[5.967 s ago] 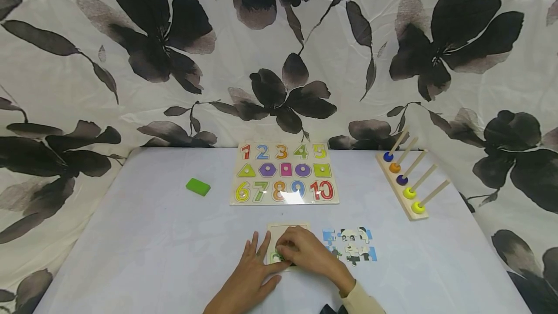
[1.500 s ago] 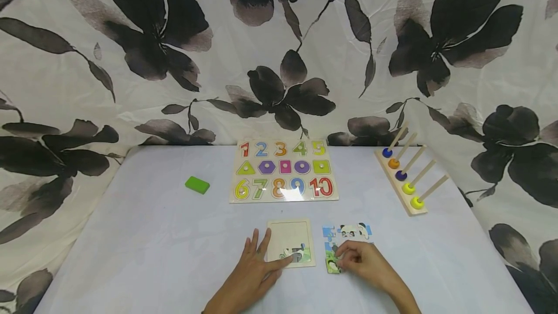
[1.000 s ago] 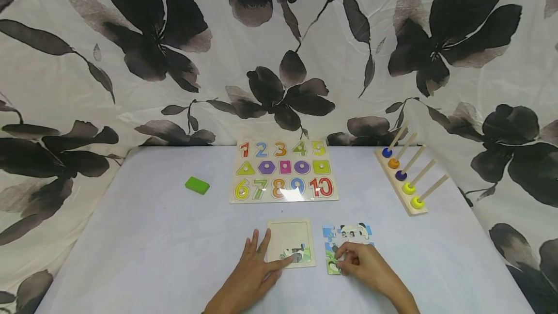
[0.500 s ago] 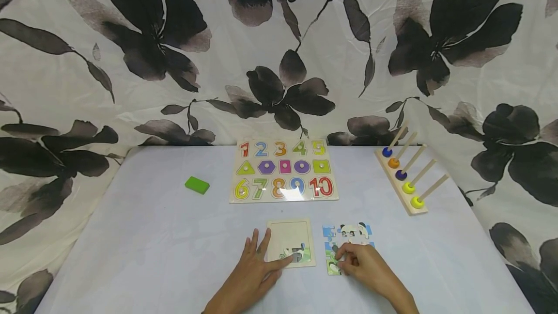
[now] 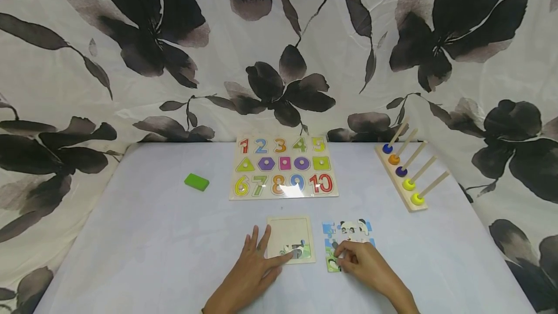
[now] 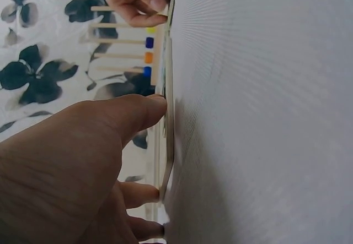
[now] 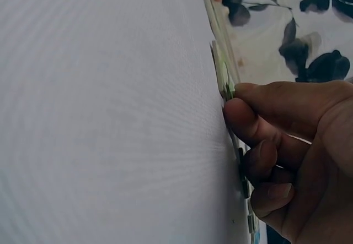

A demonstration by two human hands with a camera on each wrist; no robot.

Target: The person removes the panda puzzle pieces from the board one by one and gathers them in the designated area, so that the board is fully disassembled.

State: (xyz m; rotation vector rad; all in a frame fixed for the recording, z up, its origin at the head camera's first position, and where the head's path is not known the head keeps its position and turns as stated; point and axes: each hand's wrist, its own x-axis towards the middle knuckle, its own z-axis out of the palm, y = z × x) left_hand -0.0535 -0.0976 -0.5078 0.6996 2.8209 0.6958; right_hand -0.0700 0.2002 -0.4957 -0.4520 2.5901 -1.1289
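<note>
My left hand (image 5: 248, 275) lies with fingers spread at the left edge of a shallow wooden puzzle tray (image 5: 287, 229). Its thumb rests on joined jigsaw pieces (image 5: 302, 250) in the tray's lower part; the left wrist view shows the thumb (image 6: 149, 109) on the tray's top face. Right of the tray, my right hand (image 5: 368, 263) pinches a green jigsaw piece (image 5: 333, 264) with panda print between thumb and forefinger. In the right wrist view that piece (image 7: 222, 70) stands slightly tilted at the fingertips. Loose panda pieces (image 5: 348, 228) lie behind this hand, which hides some of them.
A number-and-shape board (image 5: 285, 166) lies at the back middle. To its left is a green block (image 5: 197, 182). A wooden peg stand (image 5: 401, 178) with coloured beads stands at the back right. Floral cloth (image 5: 279, 86) hangs behind the white table (image 5: 131, 246).
Six seconds ago my right hand was working over the tray; since then it has moved right to the loose pieces. Over the last second both hands stay nearly still.
</note>
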